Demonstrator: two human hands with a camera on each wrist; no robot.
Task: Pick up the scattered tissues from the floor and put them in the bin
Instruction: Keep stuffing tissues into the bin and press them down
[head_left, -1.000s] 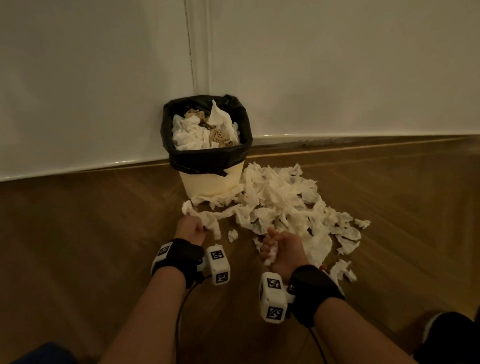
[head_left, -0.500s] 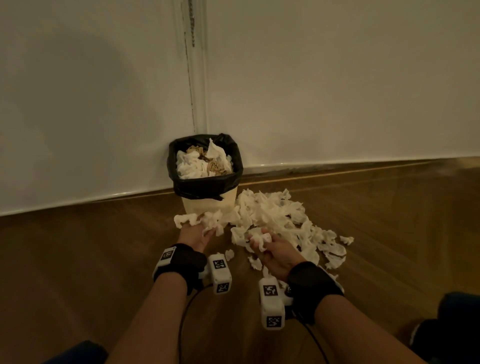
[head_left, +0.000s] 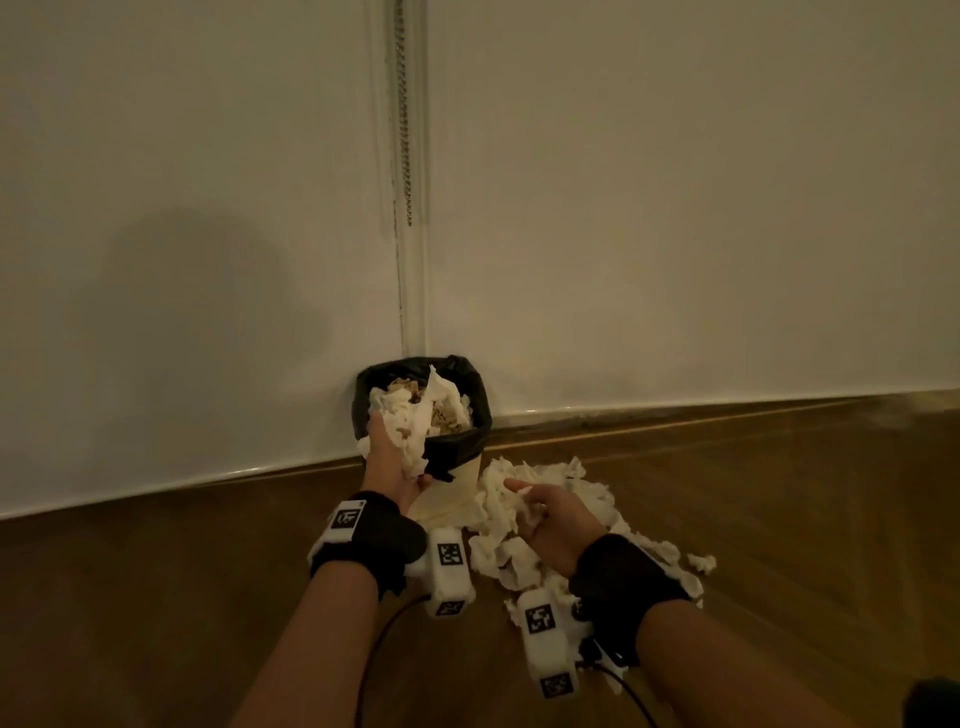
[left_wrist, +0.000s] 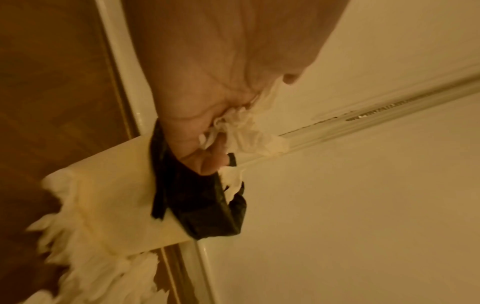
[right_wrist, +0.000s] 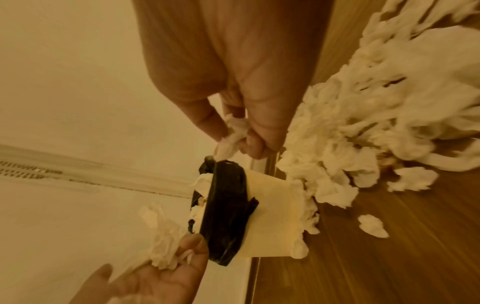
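A cream bin (head_left: 453, 500) with a black liner (head_left: 470, 447) stands against the wall, heaped with white tissues and brown scraps. My left hand (head_left: 396, 451) is at the bin's near-left rim and grips a bunch of tissues (head_left: 410, 441); the left wrist view shows its fingers curled round the tissues (left_wrist: 245, 128). My right hand (head_left: 525, 508) hovers lower, right of the bin, and pinches a small wad (right_wrist: 233, 133) between thumb and fingers. A pile of loose tissues (head_left: 608, 509) lies on the floor beside the bin.
The bin sits in a corner of white wall (head_left: 675, 234) with a bead chain (head_left: 405, 130) hanging above it. The floor (head_left: 156, 597) is brown wood. Small stray tissue bits (head_left: 701, 562) lie at the pile's right edge.
Both hands have lifted off the floor with tissues in them. The left went up and forward to the bin's rim; the right rose beside the bin. My view has tilted upward.
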